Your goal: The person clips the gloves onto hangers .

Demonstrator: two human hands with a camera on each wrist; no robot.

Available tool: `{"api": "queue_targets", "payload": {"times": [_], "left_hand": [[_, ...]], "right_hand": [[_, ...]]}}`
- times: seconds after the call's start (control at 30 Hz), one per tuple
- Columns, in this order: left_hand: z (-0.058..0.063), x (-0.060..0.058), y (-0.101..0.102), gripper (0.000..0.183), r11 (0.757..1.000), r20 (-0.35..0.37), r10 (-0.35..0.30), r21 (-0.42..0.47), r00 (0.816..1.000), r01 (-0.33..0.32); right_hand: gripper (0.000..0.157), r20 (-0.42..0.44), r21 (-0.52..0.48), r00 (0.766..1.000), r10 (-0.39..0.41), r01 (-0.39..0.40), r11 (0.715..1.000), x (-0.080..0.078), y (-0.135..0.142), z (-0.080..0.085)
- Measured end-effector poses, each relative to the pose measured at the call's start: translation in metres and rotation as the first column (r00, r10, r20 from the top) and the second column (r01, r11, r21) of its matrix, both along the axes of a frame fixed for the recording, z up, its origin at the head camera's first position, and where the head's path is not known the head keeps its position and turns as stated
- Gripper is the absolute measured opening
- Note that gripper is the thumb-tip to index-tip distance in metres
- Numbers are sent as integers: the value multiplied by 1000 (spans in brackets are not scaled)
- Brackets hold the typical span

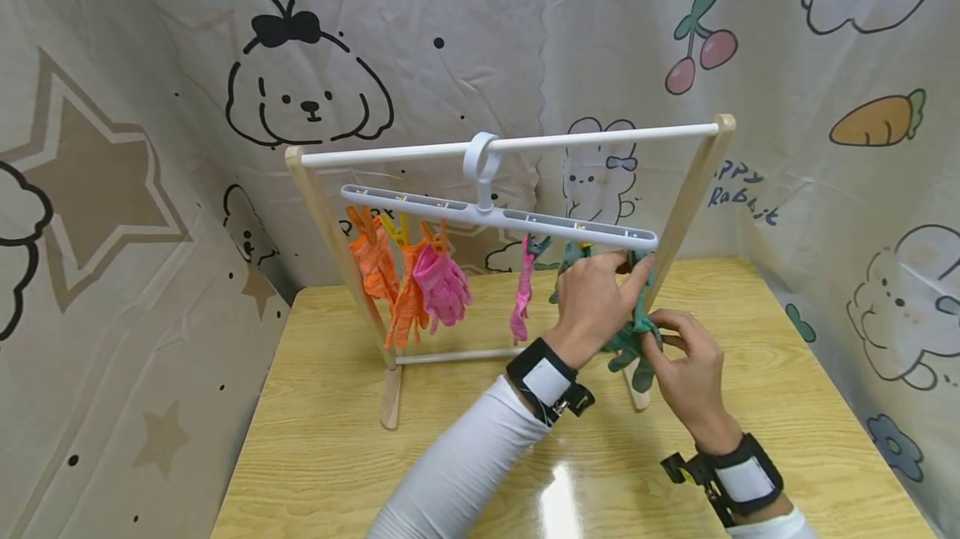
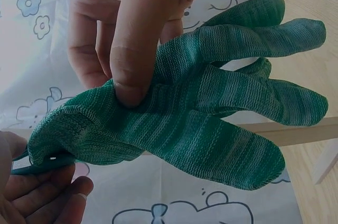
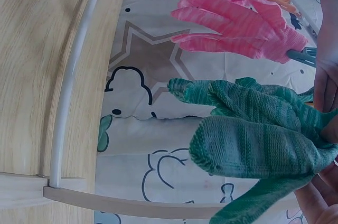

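Note:
A green knit glove (image 2: 185,92) hangs with its fingers down at the right end of a white hanger (image 1: 495,217). My right hand (image 1: 690,364) pinches this glove between thumb and fingers; the thumb presses its striped fabric in the left wrist view. Higher up, my left hand (image 1: 596,297) pinches a dark green clothespin (image 2: 45,167) at the glove's cuff, just under the hanger bar. Another green glove (image 1: 570,256) hangs partly hidden behind the left hand. Farther left hang a thin-looking pink glove (image 1: 522,293), a second pink glove (image 1: 442,285) and orange gloves (image 1: 375,264).
The hanger's ring (image 1: 482,157) loops over the white rod (image 1: 600,140) of a wooden stand. Its right post (image 1: 686,197) rises close behind my hands. A lower bar (image 1: 457,356) runs near the wooden table (image 1: 330,439). Printed cloth (image 1: 450,39) surrounds the table.

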State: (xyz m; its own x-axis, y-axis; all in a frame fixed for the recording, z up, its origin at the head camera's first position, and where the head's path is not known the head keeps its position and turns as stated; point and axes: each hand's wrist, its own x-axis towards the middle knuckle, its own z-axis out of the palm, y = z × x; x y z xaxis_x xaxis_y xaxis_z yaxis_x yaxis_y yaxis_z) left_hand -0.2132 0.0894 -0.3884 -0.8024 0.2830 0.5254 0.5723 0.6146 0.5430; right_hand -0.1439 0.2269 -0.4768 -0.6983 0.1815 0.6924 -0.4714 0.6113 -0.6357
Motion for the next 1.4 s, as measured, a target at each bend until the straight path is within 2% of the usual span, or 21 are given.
{"api": "queue_targets", "payload": {"times": [0.23,0.43,0.87,1.07,1.4], "left_hand": [[0,1,1,37,999,23,14,-29,1000,-13],[-2,2,1,40,999,22,27,-39,999,-26],[-3,3,3,35,1000,25,7,0,1000,-7],[-5,3,3,34,1000,26,18,9,1000,-18],[-8,6,4,30,998,74,-24,61,997,19]], "right_hand": [[13,-27,0,1000,4,-4,1000,-1,0,-3],[14,-29,7,1000,2,-2,1000,0,1,-3],[25,-16,8,1000,-5,5,1000,-1,2,-8],[17,-18,17,1000,-7,7,1000,-2,3,-10],[25,-5,34,1000,-29,29,999,-5,5,-11]]}}
